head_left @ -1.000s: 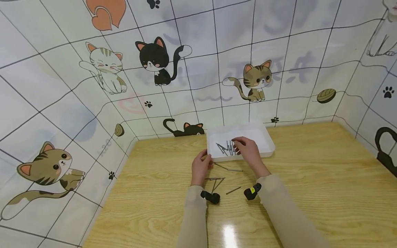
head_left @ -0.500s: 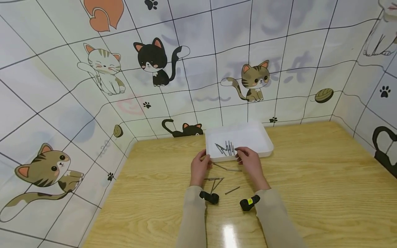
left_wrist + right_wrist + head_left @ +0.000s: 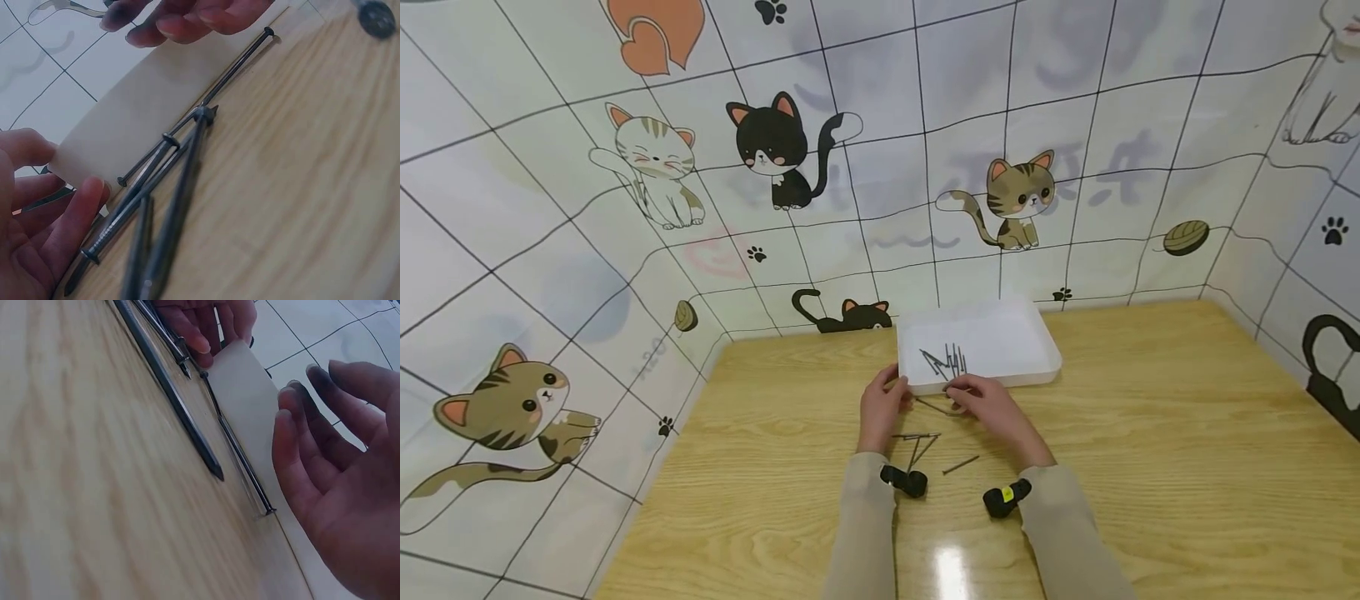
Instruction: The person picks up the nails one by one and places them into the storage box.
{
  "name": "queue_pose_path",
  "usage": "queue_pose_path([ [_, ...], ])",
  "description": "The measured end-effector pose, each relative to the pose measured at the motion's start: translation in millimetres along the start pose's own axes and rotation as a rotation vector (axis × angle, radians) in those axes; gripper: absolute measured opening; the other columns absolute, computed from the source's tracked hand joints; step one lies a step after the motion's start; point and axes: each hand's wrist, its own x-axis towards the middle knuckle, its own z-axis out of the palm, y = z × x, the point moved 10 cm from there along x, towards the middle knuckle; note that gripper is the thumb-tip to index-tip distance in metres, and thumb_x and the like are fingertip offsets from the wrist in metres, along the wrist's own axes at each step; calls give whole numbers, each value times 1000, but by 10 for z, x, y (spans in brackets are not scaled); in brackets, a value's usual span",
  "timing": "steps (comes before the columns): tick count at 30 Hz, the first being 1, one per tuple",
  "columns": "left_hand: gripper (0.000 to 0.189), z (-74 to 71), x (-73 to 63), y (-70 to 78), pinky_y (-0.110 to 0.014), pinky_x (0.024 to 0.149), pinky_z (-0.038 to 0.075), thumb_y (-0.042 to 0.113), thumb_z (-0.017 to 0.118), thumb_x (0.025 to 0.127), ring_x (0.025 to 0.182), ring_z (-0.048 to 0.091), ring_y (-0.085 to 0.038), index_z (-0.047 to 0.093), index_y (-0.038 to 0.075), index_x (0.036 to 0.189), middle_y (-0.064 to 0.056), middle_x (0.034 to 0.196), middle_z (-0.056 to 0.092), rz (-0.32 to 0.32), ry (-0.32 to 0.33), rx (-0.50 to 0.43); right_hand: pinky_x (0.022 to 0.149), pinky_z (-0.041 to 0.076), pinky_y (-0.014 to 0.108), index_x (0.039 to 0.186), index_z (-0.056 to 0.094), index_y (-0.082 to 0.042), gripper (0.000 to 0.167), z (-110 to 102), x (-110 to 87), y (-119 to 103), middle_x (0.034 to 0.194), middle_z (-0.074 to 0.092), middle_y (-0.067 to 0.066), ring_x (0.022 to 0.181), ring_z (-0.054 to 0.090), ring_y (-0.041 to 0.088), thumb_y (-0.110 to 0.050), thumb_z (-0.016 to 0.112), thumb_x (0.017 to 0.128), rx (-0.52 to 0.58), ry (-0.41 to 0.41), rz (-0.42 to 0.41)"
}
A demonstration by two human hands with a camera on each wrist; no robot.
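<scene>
My left hand grips the near left corner of a white tray, thumb at its wall in the left wrist view. In the tray lies a cluster of dark nails. At the tray's front wall hovers my right hand, fingers slightly bent and apart, with nothing seen between them in the right wrist view. Below those fingers, two nails lie end to end along the tray's foot. Closer to me, several more nails cross one another on the table, right of my left wrist.
One single nail lies apart on the wooden table, between my forearms. Behind the tray rises a wall covering printed with cats and a grid. A dark wrist camera sits on each wrist.
My right hand has drawn back from over the tray's nails toward me, then left to the front wall. The left hand has stayed at the corner.
</scene>
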Motion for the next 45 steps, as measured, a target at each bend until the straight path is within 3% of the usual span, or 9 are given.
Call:
queue_pose_path([
  [12, 40, 0, 5, 15, -31, 64, 53, 23, 54, 89, 78, 61, -20, 50, 12, 128, -8, 118, 55, -7, -2, 5, 73, 49, 40, 118, 56, -7, 32, 24, -38, -44, 104, 59, 11, 86, 58, 26, -23, 54, 90, -98, -122, 5],
  [19, 41, 19, -68, 120, -39, 69, 53, 20, 54, 90, 85, 60, -30, 48, 10, 129, -12, 122, 52, -33, -28, -4, 70, 48, 33, 118, 57, -9, 32, -93, -57, -21, 102, 60, 5, 83, 57, 17, -27, 51, 91, -190, -68, 6],
  [23, 41, 13, -11, -3, -34, 67, 53, 24, 55, 89, 82, 61, -25, 50, 15, 128, -8, 121, 54, -32, -20, -4, 66, 48, 32, 117, 56, -7, 32, -204, -91, 28, 100, 60, 10, 80, 57, 20, -25, 49, 93, -181, -13, 46],
  [28, 41, 17, -21, 4, -31, 65, 53, 25, 56, 88, 79, 61, -21, 50, 14, 128, -8, 119, 54, -24, -19, -7, 57, 43, 31, 114, 58, -4, 29, -384, -134, 111, 84, 59, 12, 67, 52, 22, -22, 46, 94, -212, 71, 110],
  [32, 41, 17, -63, 108, -36, 67, 53, 20, 55, 89, 80, 61, -28, 49, 9, 128, -12, 119, 54, -25, -32, -41, 57, 39, 32, 113, 58, -3, 29, -452, -132, 150, 75, 56, 13, 62, 48, 21, -21, 45, 94, -249, 81, 119],
  [39, 44, 25, -136, 255, -43, 71, 52, 19, 55, 89, 85, 59, -35, 47, 5, 129, -16, 122, 51, -26, -44, -41, 81, 44, 43, 111, 61, -3, 26, -422, -94, 126, 108, 60, 14, 97, 54, 29, -15, 54, 89, -367, 76, 53],
  [45, 41, 17, -58, 96, -36, 69, 53, 22, 55, 89, 83, 61, -27, 49, 11, 128, -10, 121, 53, -32, -31, -15, 81, 45, 43, 107, 62, -2, 26, -245, -67, 68, 100, 61, 11, 93, 56, 27, -9, 60, 83, -430, 27, 1],
])
